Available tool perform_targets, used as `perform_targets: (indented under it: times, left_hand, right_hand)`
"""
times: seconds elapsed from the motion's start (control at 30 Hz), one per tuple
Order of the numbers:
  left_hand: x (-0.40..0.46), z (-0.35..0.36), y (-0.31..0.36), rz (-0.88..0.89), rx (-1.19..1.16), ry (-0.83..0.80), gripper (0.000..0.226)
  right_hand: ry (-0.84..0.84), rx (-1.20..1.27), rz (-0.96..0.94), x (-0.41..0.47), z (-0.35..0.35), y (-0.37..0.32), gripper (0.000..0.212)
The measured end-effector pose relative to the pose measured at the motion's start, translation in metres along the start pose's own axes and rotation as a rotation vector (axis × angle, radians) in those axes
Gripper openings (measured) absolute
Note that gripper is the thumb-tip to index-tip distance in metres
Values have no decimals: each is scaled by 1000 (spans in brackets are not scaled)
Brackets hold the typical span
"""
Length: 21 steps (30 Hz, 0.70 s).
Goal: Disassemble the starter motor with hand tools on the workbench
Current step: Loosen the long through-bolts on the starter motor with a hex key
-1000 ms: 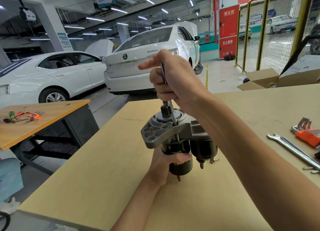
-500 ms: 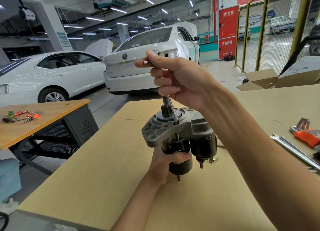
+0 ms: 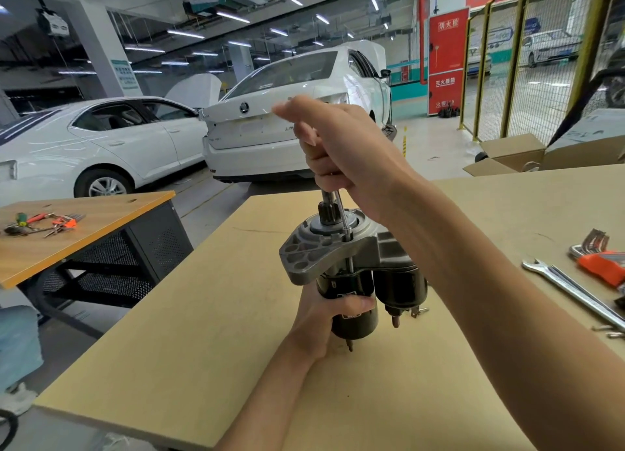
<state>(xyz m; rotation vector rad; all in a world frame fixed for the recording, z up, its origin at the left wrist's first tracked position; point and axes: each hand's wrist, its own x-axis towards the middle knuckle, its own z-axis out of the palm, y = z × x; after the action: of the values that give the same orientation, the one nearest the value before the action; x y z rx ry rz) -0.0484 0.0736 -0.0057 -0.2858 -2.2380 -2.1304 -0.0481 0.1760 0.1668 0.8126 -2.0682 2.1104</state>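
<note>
counter: pale tan flat wooden board counter (image 3: 209, 332), filling the near and middle of the scene; the work stands near its middle.
starter motor: black cylindrical starter motor with grey cast-metal nose housing (image 3: 351, 281), held upright with its studded tail end just above or touching the counter, i cannot tell which; pinion end upward, second black cylinder on its right.
right hand: right hand (image 3: 341, 153), above the motor, its grip wrapped round the upper part of the thin silver steel tool shaft (image 3: 342, 213); thumb stretched out to the left, blurred.
left hand: left hand (image 3: 324, 318), at the near side of the motor, its grip curled round the black body, thumb across the front.
tool shaft: runs down beside the pinion into a hole in the grey housing; its tip is hidden.
step in hand: seemingly loosening a long through bolt from the nose end.
doing it well: keep the shaft in line with the bolt, press down while turning so the tip stays seated, and let the left hand resist the twist.
spares on the right: silver flat open-ended spanner (image 3: 575, 291) and orange-holdered hex key set (image 3: 602, 261), lying well apart from the motor.
</note>
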Motion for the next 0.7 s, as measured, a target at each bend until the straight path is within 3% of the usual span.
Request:
perform_targets:
  times: [0.1,0.3,0.57,0.7]
  left_hand:
    - [-1,0,1,27,18,20,92]
    - [-1,-2,-4,30,40,2,88]
    - [1,-3,-6,43,18,-2,91]
    - [1,-3,-5,33,7,-2,90]
  right_hand:
    - [-54,63,9,1,0,1,38]
    - [-149,239,55,5,-5,4,56]
    - [-118,501,149,5,-9,5,29]
    - [-100,458,118,7,-7,10,27]
